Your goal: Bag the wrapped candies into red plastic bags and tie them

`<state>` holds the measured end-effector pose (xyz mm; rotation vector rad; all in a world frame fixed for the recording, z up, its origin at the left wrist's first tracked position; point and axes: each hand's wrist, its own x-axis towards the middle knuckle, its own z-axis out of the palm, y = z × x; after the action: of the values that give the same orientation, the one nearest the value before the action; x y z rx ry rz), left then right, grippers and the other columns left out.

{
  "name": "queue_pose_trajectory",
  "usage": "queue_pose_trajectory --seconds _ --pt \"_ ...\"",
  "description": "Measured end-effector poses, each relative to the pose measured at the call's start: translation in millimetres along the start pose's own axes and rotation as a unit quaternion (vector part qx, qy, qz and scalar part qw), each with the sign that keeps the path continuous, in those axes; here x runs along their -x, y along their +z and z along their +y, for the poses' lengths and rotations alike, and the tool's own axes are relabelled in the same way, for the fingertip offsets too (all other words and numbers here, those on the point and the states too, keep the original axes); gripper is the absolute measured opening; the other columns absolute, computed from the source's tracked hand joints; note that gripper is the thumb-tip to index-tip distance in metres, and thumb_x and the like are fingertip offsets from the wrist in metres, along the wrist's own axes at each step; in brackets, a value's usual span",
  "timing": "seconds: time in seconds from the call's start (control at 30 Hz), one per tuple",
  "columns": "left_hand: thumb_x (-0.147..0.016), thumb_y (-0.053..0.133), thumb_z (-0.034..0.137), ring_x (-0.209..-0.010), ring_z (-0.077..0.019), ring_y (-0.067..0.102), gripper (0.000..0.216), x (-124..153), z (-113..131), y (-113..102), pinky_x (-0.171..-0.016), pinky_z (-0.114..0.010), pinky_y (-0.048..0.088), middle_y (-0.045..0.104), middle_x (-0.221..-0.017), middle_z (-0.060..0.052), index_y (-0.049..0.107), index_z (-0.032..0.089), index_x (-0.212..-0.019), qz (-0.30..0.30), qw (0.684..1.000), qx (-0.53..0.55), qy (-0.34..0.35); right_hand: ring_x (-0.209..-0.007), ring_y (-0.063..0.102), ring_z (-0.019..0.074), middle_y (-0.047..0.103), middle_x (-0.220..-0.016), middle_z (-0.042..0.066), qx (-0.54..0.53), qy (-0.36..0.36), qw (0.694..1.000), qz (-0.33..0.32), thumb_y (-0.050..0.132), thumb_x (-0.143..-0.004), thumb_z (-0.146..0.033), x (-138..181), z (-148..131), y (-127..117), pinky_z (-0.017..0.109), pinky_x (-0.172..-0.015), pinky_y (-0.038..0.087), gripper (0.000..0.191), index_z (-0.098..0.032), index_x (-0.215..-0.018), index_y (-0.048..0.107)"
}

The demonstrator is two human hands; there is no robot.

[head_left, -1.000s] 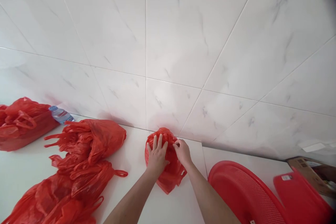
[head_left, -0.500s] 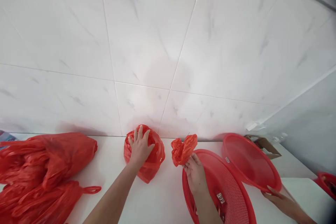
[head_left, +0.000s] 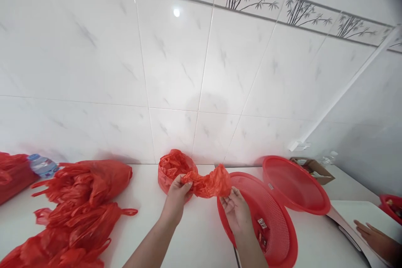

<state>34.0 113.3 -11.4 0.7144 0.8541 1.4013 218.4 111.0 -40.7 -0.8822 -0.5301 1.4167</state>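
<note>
Both my hands hold one crumpled red plastic bag (head_left: 207, 184) stretched between them above the white counter (head_left: 194, 234). My left hand (head_left: 176, 194) pinches its left end, fingers closed. My right hand (head_left: 236, 210) grips its right end, palm turned up. Just behind my left hand sits a round bundle of red bags (head_left: 171, 169) against the tiled wall. Under my right hand lies a red mesh basket (head_left: 276, 234).
A heap of loose red bags (head_left: 78, 205) covers the counter's left part, with a water bottle (head_left: 42, 165) behind it. A second red basket (head_left: 293, 186) leans to the right, near a cardboard box (head_left: 312, 168). Another person's hand (head_left: 373, 234) rests at the far right.
My left hand left the round bundle and took the left end of the bag my right hand pulled out. The bag is now spread between both hands. The view tilted upward.
</note>
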Motion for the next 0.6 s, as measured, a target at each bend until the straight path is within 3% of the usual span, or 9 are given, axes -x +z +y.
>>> queue_pose_trajectory --seconds 0.07,0.17,0.27,0.33,0.5,0.6 --pt "-0.074 0.071 0.031 -0.084 -0.0165 0.064 0.021 11.3 3.7 -0.6 -0.076 -0.031 0.051 0.066 -0.091 -0.002 0.059 0.02 -0.087 0.019 0.999 0.043 0.008 -0.081 0.062 0.0156 0.066 -0.085 -0.002 -0.01 0.005 1.0 -0.015 0.076 -0.068 -0.031 8.2 -7.2 -0.9 0.033 -0.085 0.05 0.019 -0.026 -0.076 0.059" --pt "-0.075 0.071 0.031 -0.083 -0.0158 0.064 0.023 26.6 9.1 0.4 -0.071 -0.029 0.051 0.066 -0.093 -0.001 0.058 0.022 -0.092 0.025 0.997 0.066 0.028 -0.097 0.062 0.0203 0.068 -0.101 0.002 -0.023 0.022 0.996 -0.087 0.068 -0.077 -0.041 23.6 -21.5 6.6 0.037 -0.088 0.049 0.017 -0.027 -0.086 0.064" --pt "-0.072 0.072 0.031 -0.077 -0.0145 0.063 0.025 38.6 18.1 3.9 -0.068 -0.028 0.05 0.066 -0.086 0.0 0.058 0.021 -0.089 0.028 0.997 0.049 0.058 -0.105 0.06 0.0252 0.067 -0.112 0.008 -0.01 0.056 0.984 -0.167 0.051 -0.082 -0.061 38.0 -37.1 16.8 0.039 -0.083 0.049 0.042 -0.026 -0.099 0.066" --pt "-0.068 0.076 0.03 -0.072 -0.0132 0.062 0.029 44.8 25.4 6.7 -0.066 -0.027 0.05 0.065 -0.083 0.001 0.057 0.02 -0.087 0.037 0.996 0.03 0.079 -0.093 0.062 0.0247 0.07 -0.101 0.007 0.051 0.064 0.975 -0.204 0.052 -0.08 -0.065 46.7 -45.4 23.0 0.037 -0.075 0.048 0.047 -0.025 -0.097 0.068" --pt "-0.064 0.078 0.031 -0.069 -0.0122 0.062 0.035 52.0 41.4 7.2 -0.066 -0.026 0.049 0.065 -0.081 0.002 0.057 0.02 -0.089 0.055 0.992 0.016 0.112 -0.055 0.045 0.0122 0.061 -0.06 -0.003 0.247 0.09 0.914 -0.31 0.078 -0.06 -0.033 70.4 -56.8 36.7 0.027 -0.054 0.034 0.02 -0.021 -0.068 0.065" --pt "-0.063 0.08 0.032 -0.068 -0.0128 0.062 0.035 52.1 47.5 4.2 -0.067 -0.027 0.05 0.065 -0.079 0.001 0.058 0.019 -0.087 0.048 0.993 0.04 0.099 -0.05 0.039 0.0091 0.056 -0.055 -0.006 0.241 0.048 0.923 -0.295 0.073 -0.061 -0.025 74.5 -61.4 38.5 0.025 -0.051 0.029 0.016 -0.021 -0.064 0.058"
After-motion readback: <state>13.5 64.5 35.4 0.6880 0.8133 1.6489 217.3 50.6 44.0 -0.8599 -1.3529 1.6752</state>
